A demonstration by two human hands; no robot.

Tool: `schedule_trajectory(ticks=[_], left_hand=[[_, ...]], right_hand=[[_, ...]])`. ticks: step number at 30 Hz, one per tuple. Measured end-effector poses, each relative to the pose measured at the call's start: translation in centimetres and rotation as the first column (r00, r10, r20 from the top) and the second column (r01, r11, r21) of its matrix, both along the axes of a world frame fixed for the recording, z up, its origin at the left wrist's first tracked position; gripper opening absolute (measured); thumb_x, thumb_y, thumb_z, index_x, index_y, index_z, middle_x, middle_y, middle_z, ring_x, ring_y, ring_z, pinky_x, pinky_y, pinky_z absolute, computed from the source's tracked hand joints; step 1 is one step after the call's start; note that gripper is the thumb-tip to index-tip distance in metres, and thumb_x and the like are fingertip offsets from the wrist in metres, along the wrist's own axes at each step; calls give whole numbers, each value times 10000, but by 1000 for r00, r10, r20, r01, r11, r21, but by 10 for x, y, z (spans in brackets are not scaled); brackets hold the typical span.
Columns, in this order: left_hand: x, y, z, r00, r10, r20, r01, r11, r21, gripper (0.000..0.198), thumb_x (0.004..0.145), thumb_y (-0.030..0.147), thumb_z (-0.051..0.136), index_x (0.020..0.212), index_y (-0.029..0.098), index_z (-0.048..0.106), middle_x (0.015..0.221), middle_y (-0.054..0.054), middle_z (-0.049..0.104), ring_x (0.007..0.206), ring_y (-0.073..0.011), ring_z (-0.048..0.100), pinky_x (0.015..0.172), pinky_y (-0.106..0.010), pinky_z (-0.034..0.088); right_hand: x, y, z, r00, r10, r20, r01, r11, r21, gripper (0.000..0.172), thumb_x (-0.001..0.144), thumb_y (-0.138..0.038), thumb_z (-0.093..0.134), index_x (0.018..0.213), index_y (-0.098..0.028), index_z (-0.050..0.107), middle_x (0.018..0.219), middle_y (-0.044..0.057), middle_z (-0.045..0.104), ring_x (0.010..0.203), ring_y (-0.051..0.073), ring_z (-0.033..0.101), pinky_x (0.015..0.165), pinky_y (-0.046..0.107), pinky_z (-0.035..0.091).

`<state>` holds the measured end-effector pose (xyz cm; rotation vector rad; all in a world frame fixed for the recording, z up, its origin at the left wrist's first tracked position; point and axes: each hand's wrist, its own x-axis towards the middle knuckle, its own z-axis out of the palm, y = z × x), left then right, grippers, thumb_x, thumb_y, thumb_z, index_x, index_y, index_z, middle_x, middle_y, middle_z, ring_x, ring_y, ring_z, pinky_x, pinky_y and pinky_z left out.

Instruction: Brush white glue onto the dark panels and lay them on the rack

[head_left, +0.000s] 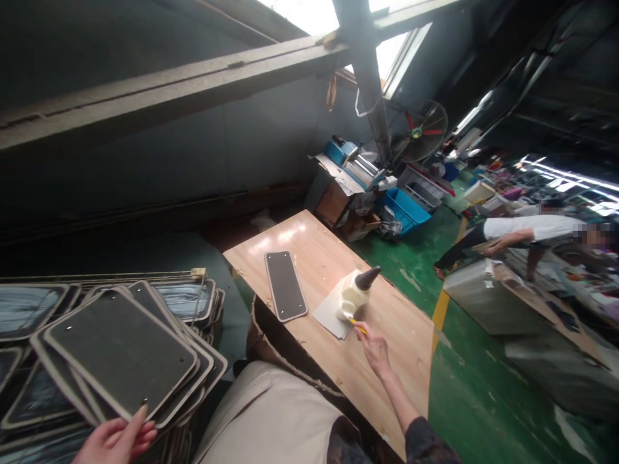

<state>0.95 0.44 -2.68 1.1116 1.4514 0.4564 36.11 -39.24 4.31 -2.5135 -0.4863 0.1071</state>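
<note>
My left hand [118, 439] grips the near edge of a dark rectangular panel with a pale rim [118, 351], the top one of a fanned stack at the lower left. My right hand [373, 347] reaches over the wooden table [333, 258], fingers closed on a thin yellow stick [356, 326] beside a white glue bottle with a dark nozzle [355, 291]. The bottle stands on a grey sheet [329, 314]. One more dark panel [285, 285] lies flat on the table, left of the bottle.
More stacked panels [184, 299] fill the left side. A person in a white top [522, 232] bends over a bench at the right. Boxes, a blue crate [403, 209] and a fan [420, 132] stand beyond the table. The floor [483, 399] is green.
</note>
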Motion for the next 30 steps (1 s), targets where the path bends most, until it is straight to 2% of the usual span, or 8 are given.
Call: schedule_trajectory(ticks=[2, 3, 6, 8, 15, 20, 25, 30], left_hand=[[1, 6, 1, 999, -4, 32, 8, 993, -120, 530, 392, 440, 811, 709, 176, 478, 508, -23, 642, 469, -211, 629, 428, -284, 515], [1, 8, 3, 999, -3, 45, 10, 988, -157, 538, 382, 433, 813, 715, 174, 479, 509, -25, 645, 468, -205, 629, 430, -273, 514], [-1, 9, 6, 999, 10, 43, -3, 988, -153, 544, 374, 422, 816, 717, 172, 475, 504, -22, 643, 455, -198, 626, 414, -255, 503], [-2, 8, 6, 999, 15, 42, -9, 990, -140, 542, 380, 415, 816, 725, 171, 476, 512, -21, 647, 461, -199, 629, 410, -252, 501], [-2, 7, 6, 1000, -7, 27, 10, 994, -113, 478, 449, 421, 785, 712, 166, 478, 521, -31, 645, 459, -206, 631, 410, -269, 501], [1, 6, 13, 999, -2, 33, 5, 995, -105, 471, 449, 410, 785, 704, 167, 473, 510, -28, 641, 445, -198, 623, 397, -260, 492], [3, 4, 16, 999, -5, 47, 9, 997, -78, 463, 453, 416, 782, 684, 167, 467, 499, -27, 637, 434, -201, 622, 390, -263, 494], [2, 5, 14, 998, -14, 62, 19, 997, -72, 472, 468, 431, 782, 694, 167, 463, 501, -23, 639, 437, -196, 622, 392, -262, 494]], right_hand=[[1, 1, -2, 991, -118, -68, 127, 982, 141, 394, 827, -536, 493, 989, -213, 649, 663, 11, 665, 601, 166, 632, 592, 256, 478], [3, 2, -4, 973, -194, -128, 221, 943, 249, 414, 798, -548, 531, 987, -197, 642, 637, 7, 657, 580, 164, 630, 583, 258, 488], [10, 3, -13, 860, -380, -342, 509, 694, 510, 480, 683, -547, 658, 958, -157, 604, 613, 9, 659, 540, 166, 639, 522, 252, 502], [15, 1, -20, 790, -441, -426, 613, 554, 563, 491, 646, -533, 686, 933, -152, 570, 611, 10, 662, 520, 165, 644, 478, 235, 495], [28, -2, -49, 633, -462, -621, 771, 309, 556, 179, 714, -314, 604, 745, -174, 497, 628, 14, 652, 574, 141, 662, 531, 224, 538], [31, -4, -60, 567, -392, -724, 823, 253, 508, 68, 715, -142, 487, 687, -202, 469, 591, -21, 606, 509, 124, 622, 501, 242, 546], [21, -22, -59, 538, -361, -761, 843, 250, 477, 137, 685, -63, 424, 674, -194, 459, 587, -29, 579, 482, 105, 599, 509, 232, 534], [15, -37, -51, 554, -377, -742, 832, 259, 490, 104, 697, -87, 448, 683, -190, 454, 580, -25, 583, 474, 110, 594, 496, 238, 525]])
